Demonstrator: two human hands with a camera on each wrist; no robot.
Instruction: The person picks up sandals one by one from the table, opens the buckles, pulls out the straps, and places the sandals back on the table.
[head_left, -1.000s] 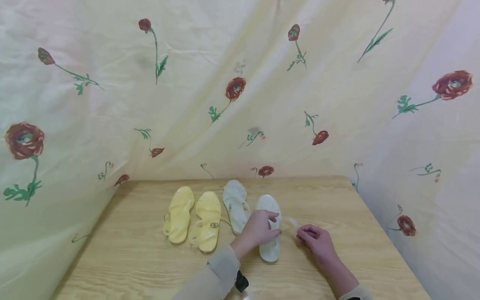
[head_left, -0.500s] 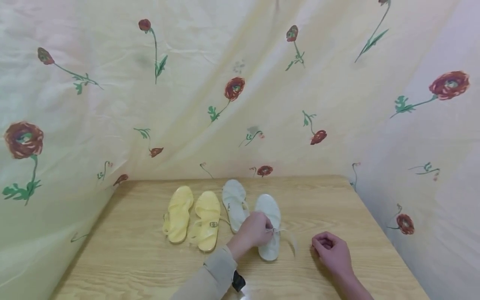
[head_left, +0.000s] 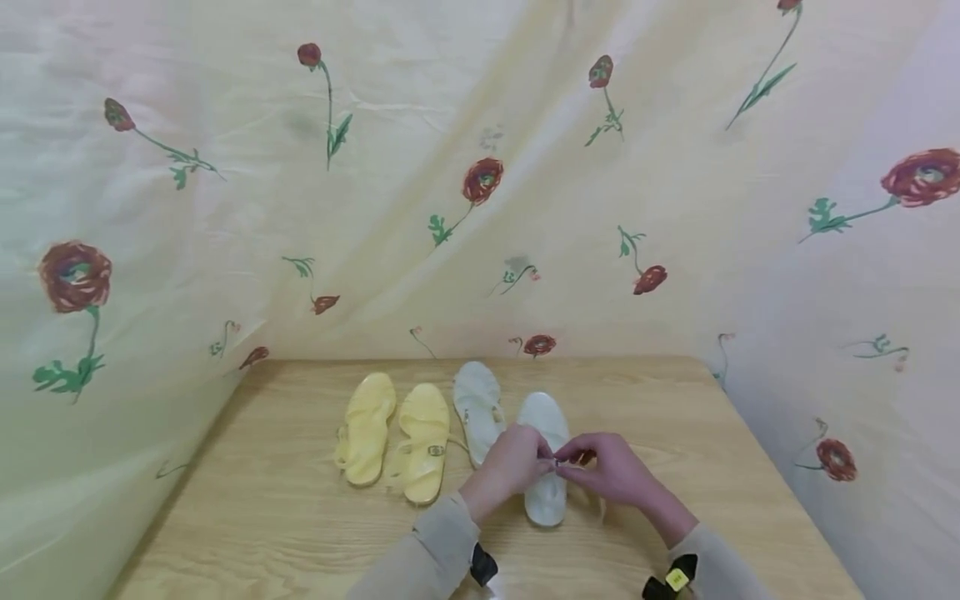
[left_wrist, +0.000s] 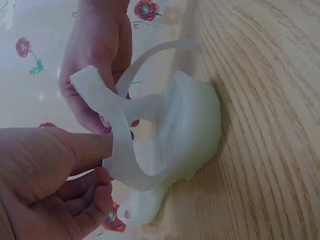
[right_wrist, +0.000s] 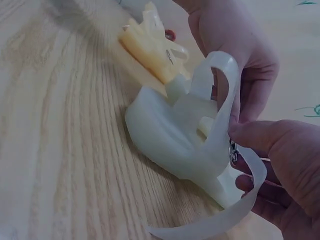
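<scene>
A pale whitish sandal (head_left: 545, 507) lies on the table, toe end away from me, with both hands over its ankle strap. My left hand (head_left: 512, 460) pinches the strap (left_wrist: 122, 145) from the left. From the right, my right hand (head_left: 611, 473) holds the strap at a small metal buckle (right_wrist: 233, 151) between thumb and fingers. The fingertips of both hands nearly meet there. A loose strap end (right_wrist: 215, 227) curls down toward the tabletop in the right wrist view. Whether the strap passes through the buckle is hidden by the fingers.
A matching pale sandal (head_left: 476, 404) lies just left of the worked one. Further left are two yellow sandals, one outer (head_left: 367, 429) and one inner (head_left: 425, 433) with a buckle. The wooden table (head_left: 262, 517) ends at a flower-patterned curtain (head_left: 390, 208).
My right hand first drew away to the right, then came back left to the buckle. My left hand went from spread fingers over the sandal to pinching its strap.
</scene>
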